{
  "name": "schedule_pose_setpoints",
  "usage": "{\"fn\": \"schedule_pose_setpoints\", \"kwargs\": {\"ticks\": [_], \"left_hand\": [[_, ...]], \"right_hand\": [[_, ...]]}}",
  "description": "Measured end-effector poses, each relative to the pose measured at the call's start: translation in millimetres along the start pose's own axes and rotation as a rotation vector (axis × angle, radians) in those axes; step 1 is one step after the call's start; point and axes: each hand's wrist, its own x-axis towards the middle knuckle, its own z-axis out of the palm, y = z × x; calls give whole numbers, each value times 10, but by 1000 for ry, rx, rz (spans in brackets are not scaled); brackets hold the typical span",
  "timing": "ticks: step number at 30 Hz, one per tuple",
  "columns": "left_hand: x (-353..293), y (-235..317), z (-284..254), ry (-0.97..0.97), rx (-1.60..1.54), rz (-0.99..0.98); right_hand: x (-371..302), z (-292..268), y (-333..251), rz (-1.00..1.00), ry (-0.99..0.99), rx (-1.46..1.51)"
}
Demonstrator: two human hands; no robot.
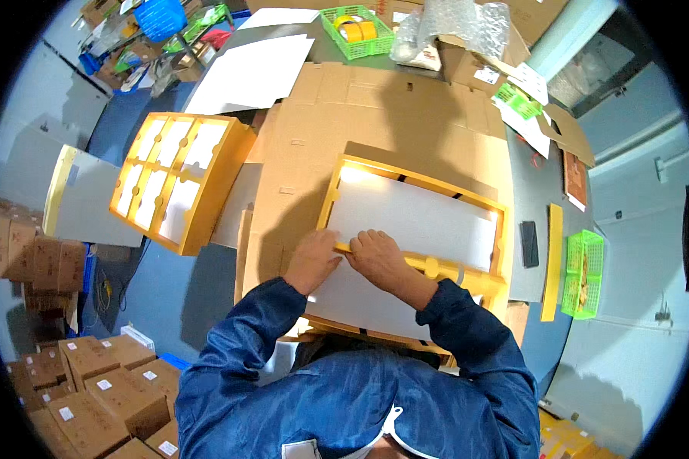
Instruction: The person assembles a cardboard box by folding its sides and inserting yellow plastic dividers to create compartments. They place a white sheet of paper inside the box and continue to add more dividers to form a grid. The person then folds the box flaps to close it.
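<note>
A yellow wooden frame [417,171] lies in front of me, with white panels [413,222] set in it. Across its middle runs a yellow divider strip [432,268] with rounded bumps. My right hand [379,256] is closed over the left end of this strip, fingers curled around it. Right beside it, my left hand [314,258] grips the frame's left side where the strip meets it, its thumb toward the strip. The near side of the frame is partly hidden by my arms and body.
Flattened cardboard [314,138] covers the table under the frame. At the left stands a similar yellow compartment frame [184,180]. Right of the frame lie a black phone [529,244], a yellow strip [551,264] and a green basket [584,275]. Another green basket [357,33] holds tape rolls.
</note>
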Motion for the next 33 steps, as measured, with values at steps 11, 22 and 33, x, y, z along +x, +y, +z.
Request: {"fn": "schedule_pose_setpoints", "kwargs": {"ticks": [11, 22, 33], "left_hand": [[-242, -376, 505, 110, -93, -400], [-227, -359, 457, 69, -102, -422], [-211, -322, 458, 48, -83, -458]], "right_hand": [[189, 389, 211, -25, -90, 35], [337, 546, 221, 169, -159, 166], [405, 641, 91, 2, -88, 27]]}}
